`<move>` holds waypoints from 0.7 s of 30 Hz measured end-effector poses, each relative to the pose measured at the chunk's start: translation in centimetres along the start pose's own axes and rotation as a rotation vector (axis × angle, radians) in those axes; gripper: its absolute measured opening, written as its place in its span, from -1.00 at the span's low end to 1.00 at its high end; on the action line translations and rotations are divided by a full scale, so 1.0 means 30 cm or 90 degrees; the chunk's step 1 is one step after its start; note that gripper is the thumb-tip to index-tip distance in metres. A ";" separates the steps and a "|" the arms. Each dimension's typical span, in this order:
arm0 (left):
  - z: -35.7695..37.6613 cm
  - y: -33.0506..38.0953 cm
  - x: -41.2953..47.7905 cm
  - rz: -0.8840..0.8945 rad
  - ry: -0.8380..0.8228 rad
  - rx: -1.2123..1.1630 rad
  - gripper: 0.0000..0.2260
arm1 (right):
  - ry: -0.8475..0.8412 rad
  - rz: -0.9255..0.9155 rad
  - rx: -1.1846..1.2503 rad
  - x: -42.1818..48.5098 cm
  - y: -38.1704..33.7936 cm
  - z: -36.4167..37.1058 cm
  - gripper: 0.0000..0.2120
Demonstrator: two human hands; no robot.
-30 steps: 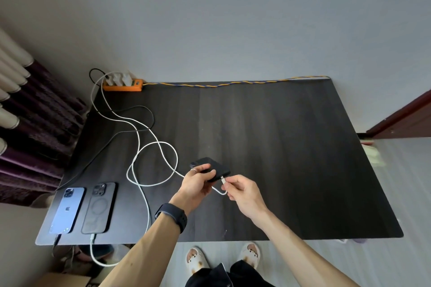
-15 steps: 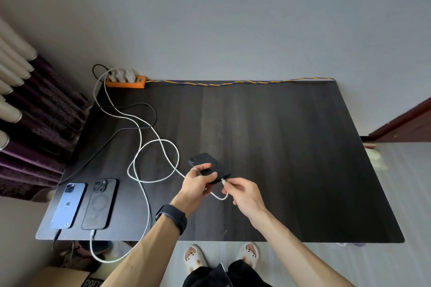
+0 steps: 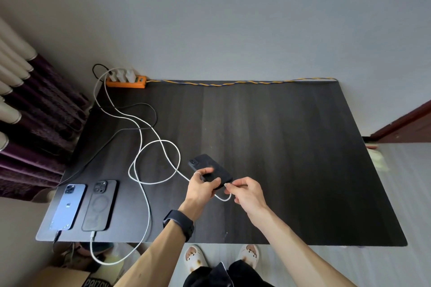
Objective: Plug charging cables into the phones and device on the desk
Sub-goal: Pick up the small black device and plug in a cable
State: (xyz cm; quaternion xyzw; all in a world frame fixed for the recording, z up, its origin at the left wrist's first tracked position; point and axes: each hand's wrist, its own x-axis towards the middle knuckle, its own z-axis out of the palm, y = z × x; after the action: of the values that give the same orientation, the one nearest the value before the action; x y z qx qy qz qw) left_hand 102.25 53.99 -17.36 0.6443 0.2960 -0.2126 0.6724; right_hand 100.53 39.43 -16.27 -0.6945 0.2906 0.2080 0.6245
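My left hand (image 3: 201,190) grips the near end of a black phone (image 3: 205,165), lifted a little above the dark desk (image 3: 291,158). My right hand (image 3: 248,193) pinches the plug of a white cable (image 3: 158,147) right at the phone's bottom edge; whether the plug is seated is hidden by my fingers. At the desk's front left corner a blue phone (image 3: 67,208) lies with a black cable (image 3: 112,134) in it. Beside it a dark grey phone (image 3: 100,205) has a second white cable (image 3: 93,237) in its port.
An orange power strip (image 3: 127,81) with three white chargers sits at the desk's back left corner, its braided orange cord (image 3: 233,82) running along the back edge. Cable loops cover the desk's left half. Purple curtains (image 3: 35,112) hang at left. A cardboard box (image 3: 60,278) stands under the front edge.
My right hand has brought the white plug closer, up to the black phone's bottom edge. The view has shifted slightly; the phones at left have not moved.
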 end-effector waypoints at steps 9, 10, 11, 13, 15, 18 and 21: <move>-0.069 -0.010 -0.007 -0.006 -0.082 0.053 -0.49 | -0.132 0.048 0.004 0.011 0.039 -0.009 -0.88; -0.083 -0.009 -0.001 -0.008 -0.088 0.058 -0.38 | -0.149 0.019 -0.032 0.010 0.046 -0.006 -0.87; -0.096 -0.010 0.009 -0.015 -0.093 0.065 -0.29 | -0.153 -0.018 -0.067 0.009 0.052 0.001 -0.87; -0.117 -0.014 0.026 -0.038 -0.095 0.073 -0.19 | -0.125 -0.093 -0.153 0.008 0.067 0.026 -0.88; -0.125 -0.016 0.027 -0.081 -0.063 0.037 -0.24 | -0.117 -0.159 -0.249 0.005 0.078 0.057 -0.88; -0.130 -0.005 0.014 -0.102 -0.006 0.019 -0.33 | -0.156 -0.253 -0.376 -0.018 0.089 0.108 -0.89; -0.147 0.000 0.015 -0.118 0.036 0.048 -0.27 | -0.180 -0.313 -0.450 -0.029 0.100 0.144 -0.81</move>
State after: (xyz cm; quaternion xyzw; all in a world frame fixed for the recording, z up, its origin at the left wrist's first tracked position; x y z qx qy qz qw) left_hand 102.05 58.40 -17.64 0.6445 0.3650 -0.2665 0.6167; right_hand 98.21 43.67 -18.52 -0.8784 -0.0598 0.2328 0.4131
